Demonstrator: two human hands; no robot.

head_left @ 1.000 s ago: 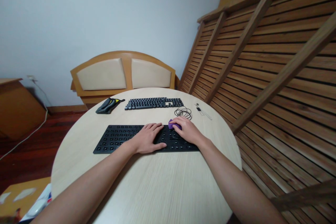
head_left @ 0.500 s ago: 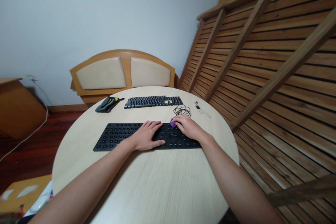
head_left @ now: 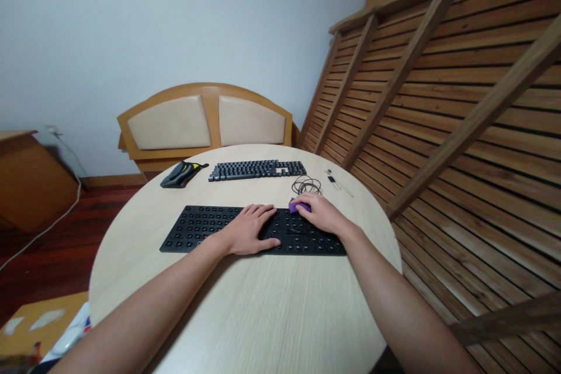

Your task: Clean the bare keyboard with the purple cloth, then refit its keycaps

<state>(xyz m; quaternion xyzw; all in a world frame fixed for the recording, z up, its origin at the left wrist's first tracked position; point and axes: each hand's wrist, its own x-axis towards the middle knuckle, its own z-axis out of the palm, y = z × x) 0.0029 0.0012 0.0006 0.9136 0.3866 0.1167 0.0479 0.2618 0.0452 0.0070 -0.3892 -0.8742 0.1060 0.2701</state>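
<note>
Left hand (head_left: 246, 230) flat on keyboard base (head_left: 197, 228); right hand (head_left: 322, 214) pinching purple tool (head_left: 294, 206) — a slip could scatter parts off the desk (head_left: 272, 315) edge.

Left hand (head_left: 248, 231) flat on keyboard base (head_left: 197, 228), right hand (head_left: 319, 217) around purple piece (head_left: 293, 206).

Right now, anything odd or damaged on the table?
Yes. The near keyboard has no keycaps, only bare rows of switch studs, and lies slightly askew. The far keyboard has a gap of missing keys near its right end. The right hand holds a small purple object; the left hand lies flat.
</note>
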